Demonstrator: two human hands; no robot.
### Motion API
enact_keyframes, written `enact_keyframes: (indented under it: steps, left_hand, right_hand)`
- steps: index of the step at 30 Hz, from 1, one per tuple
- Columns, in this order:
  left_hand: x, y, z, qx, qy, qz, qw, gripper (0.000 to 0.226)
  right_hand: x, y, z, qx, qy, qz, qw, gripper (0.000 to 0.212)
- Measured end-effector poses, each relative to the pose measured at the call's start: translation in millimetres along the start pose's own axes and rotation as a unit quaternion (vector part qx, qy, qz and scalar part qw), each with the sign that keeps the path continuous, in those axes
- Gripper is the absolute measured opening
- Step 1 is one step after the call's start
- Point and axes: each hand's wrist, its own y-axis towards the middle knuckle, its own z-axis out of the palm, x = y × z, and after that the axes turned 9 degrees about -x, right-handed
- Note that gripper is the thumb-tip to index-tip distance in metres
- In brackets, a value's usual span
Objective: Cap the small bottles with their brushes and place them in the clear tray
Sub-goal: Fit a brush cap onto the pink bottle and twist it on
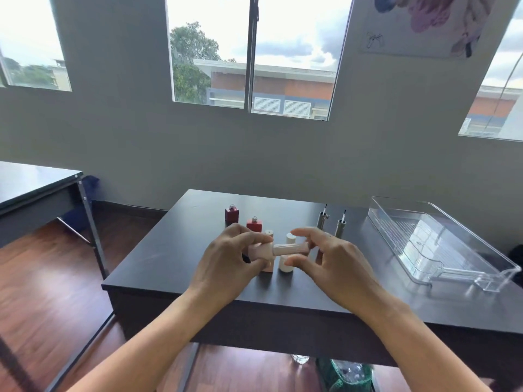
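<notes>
**Twisting the cap onto the pink bottle**

Nearest the camera, both hands are raised just above the dark table [169, 250]. The left hand [226, 258] has its fingers curled round a pink bottle [258, 251], which lies on its side with the neck pointing right. The right hand [334, 261] pinches a pale cap [288, 248] between thumb and fingertips, its other fingers spread. Cap and bottle meet end to end. The brush is not visible, so I judge it is already inside the neck.

To do this step well, keep cap and bottle on one straight line so the thread catches cleanly. Hold the bottle firm and let the right fingers do the turning. Stop when the cap is snug, since overtightening may skew it.

Just under the hands stand a white piece [285, 265] and another pink one [267, 268], both partly hidden. Further back are two red bottles [231, 214] [254, 224], open at the neck. To their right, two silver caps [322, 219] [340, 226] stand with their brushes pointing up.

The clear tray [424, 239] sits well apart at the right of the table, with no bottles in it. Most of the job seems to lie ahead.
</notes>
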Motion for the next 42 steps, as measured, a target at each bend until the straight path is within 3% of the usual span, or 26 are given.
enact_keyframes:
  steps: [3,7,16,23,26,31,36,42]
  left_hand:
    - [-1,0,0,0.003,0.001,0.006,1.0,0.037]
    - [-5,-2,-3,-0.001,0.02,0.044,0.999,0.035]
    - [-5,-8,-4,-0.036,0.101,0.13,0.986,0.029]
    - [-2,-7,-5,-0.046,0.114,0.14,0.983,0.029]
    - [1,-4,-4,-0.039,0.085,0.093,0.991,0.028]
    - [15,10,-17,-0.058,-0.013,-0.035,0.998,0.023]
    - [43,27,-28,-0.065,-0.059,-0.15,0.985,0.016]
    - [83,33,-12,-0.015,-0.098,-0.247,0.964,0.022]
  right_hand:
    - [3,-2,0,-0.015,-0.038,-0.04,0.998,0.03]
    - [3,-2,2,-0.014,-0.033,-0.051,0.998,0.024]
    - [-2,0,12,0.025,0.045,0.027,0.998,0.011]
    - [-4,2,16,0.027,0.129,0.081,0.988,0.005]
    - [-6,6,17,0.025,0.205,0.112,0.972,0.005]
    - [-18,16,5,0.008,0.254,0.155,0.955,0.047]
    - [-56,26,4,-0.094,0.21,0.229,0.946,0.023]
    - [-105,32,19,-0.164,0.162,0.3,0.925,0.016]
